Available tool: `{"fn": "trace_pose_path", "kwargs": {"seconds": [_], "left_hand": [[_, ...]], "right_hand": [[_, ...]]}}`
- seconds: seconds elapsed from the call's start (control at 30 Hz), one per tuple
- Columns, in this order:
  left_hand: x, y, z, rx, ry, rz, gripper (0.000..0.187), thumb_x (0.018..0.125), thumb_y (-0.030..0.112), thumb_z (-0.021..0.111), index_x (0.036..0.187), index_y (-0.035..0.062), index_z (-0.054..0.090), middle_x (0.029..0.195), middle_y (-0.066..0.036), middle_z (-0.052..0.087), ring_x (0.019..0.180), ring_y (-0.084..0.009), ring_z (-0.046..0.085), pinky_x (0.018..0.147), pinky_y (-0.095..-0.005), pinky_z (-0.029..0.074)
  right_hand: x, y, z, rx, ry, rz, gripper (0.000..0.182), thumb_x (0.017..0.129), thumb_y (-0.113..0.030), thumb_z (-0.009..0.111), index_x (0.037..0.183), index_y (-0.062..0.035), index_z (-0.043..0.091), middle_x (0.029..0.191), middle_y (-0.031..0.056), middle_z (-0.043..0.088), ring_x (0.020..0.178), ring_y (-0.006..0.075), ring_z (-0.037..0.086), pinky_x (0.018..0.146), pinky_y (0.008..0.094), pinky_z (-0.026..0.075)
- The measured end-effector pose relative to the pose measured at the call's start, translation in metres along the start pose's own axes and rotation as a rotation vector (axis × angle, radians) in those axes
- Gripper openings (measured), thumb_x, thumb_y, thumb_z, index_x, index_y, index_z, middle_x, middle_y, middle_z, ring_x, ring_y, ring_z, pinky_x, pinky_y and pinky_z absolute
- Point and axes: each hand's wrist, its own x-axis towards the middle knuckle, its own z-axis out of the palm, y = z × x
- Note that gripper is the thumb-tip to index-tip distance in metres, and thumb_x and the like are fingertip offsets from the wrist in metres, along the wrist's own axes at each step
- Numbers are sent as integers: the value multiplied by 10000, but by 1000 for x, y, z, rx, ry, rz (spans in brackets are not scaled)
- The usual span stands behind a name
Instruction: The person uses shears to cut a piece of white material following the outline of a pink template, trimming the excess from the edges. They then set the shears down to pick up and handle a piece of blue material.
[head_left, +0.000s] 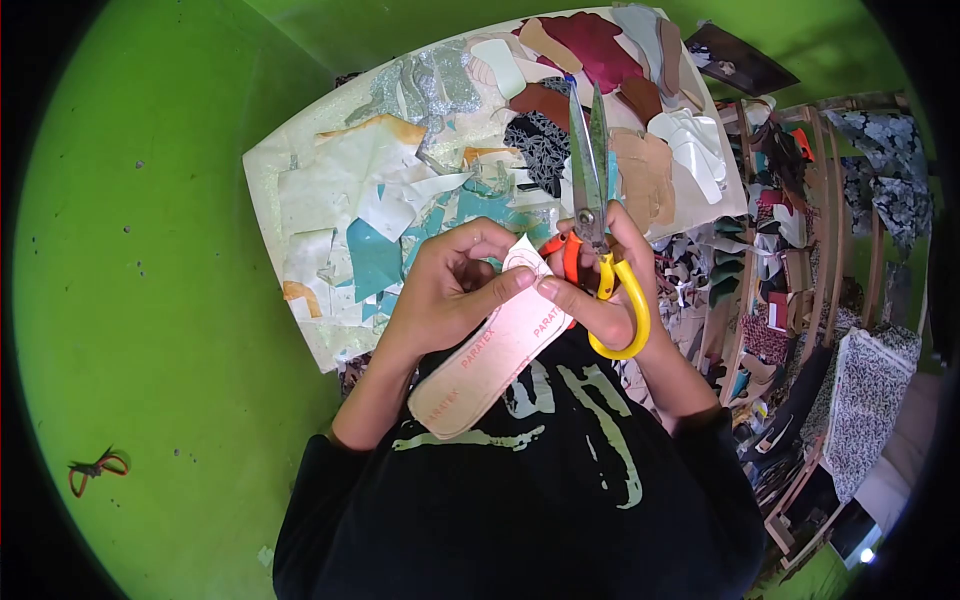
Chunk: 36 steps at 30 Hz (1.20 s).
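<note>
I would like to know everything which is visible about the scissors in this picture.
The scissors have long, metallic-looking blades with dark marks, joined at a round pivot. One handle is yellow, the other orange and partly hidden by fingers. The blades stand slightly apart, their tips pointing away from the wearer, and in this view they overlap the cluttered table. The right hand holds them, with the yellow loop against it near the thumb's base. How the fingers grip the orange handle cannot be told.
</note>
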Motion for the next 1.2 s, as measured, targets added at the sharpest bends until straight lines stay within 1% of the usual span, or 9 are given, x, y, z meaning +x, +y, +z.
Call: {"fn": "trace_pose_path", "kwargs": {"seconds": [0.1, 0.13, 0.23, 0.27, 0.4, 0.5, 0.7, 0.8, 1.2], "left_hand": [[-4, 13, 7, -90, 84, 16, 173, 902, 35, 712, 1035, -9, 610, 917, -55, 694, 714, -19, 590, 585, -178, 445], [-8, 13, 3, -70, 93, 3, 173, 890, 35, 726, 1025, -12, 629, 900, -52, 694, 694, -15, 574, 573, -179, 426], [-12, 12, -9, -9, 95, 41, 177, 846, 29, 769, 994, -20, 684, 851, -44, 691, 651, -8, 533, 551, -184, 380], [-10, 12, -9, 9, 83, 105, 182, 827, 23, 783, 982, -22, 700, 837, -43, 689, 649, -9, 525, 552, -189, 372], [-6, 8, -9, -11, 39, 179, 238, 754, -5, 822, 968, -32, 723, 844, -55, 700, 727, -53, 579, 621, -213, 428], [-9, 13, -3, -51, 44, 147, 237, 756, 0, 825, 963, -38, 718, 856, -77, 714, 733, -81, 619, 627, -218, 457], [-15, 17, 0, -50, 106, 70, 192, 760, 14, 829, 922, -20, 733, 801, -58, 712, 654, -51, 583, 569, -214, 422], [-14, 20, -4, 17, 74, 113, 173, 750, 16, 834, 896, -8, 744, 775, -37, 701, 627, -39, 535, 562, -209, 398], [-13, 24, -4, 76, 38, 119, 220, 697, 12, 866, 885, 1, 754, 780, -22, 686, 609, -45, 482, 544, -227, 355]], "right_hand": [[-4, -1, -22, -43, -143, -1, 568, 692, -146, 897, 999, -50, 429, 774, 10, 547, 676, 42, 506, 615, 205, 424], [-7, -9, -28, -96, -148, 109, 729, 597, -315, 965, 1022, -45, 438, 771, 25, 525, 661, 87, 509, 619, 245, 444], [-10, -38, -35, -677, -306, -77, 812, 573, -434, 960, 1059, -27, 453, 800, 63, 528, 664, 161, 523, 626, 298, 462], [-12, -42, -33, -768, -322, -131, 917, 542, -552, 929, 1101, 9, 468, 858, 123, 557, 709, 282, 586, 652, 367, 494], [-15, -47, -29, -858, -349, -187, 991, 518, -614, 893, 1117, 59, 478, 958, 202, 593, 841, 406, 637, 723, 426, 523], [-13, -46, -29, -870, -346, -308, 949, 535, -619, 886, 1068, 53, 480, 921, 197, 589, 764, 384, 640, 666, 411, 525], [-15, -54, -34, -943, -455, -250, 875, 543, -657, 863, 948, 5, 459, 786, 142, 564, 601, 339, 605, 542, 384, 500], [-16, -53, -41, -948, -465, -190, 956, 409, -692, 893, 938, -21, 463, 731, 67, 506, 576, 185, 524, 552, 306, 461], [-9, -54, -43, -993, -506, -403, 1058, 438, -731, 845, 1038, 64, 486, 840, 155, 558, 662, 339, 588, 603, 381, 499]]}}
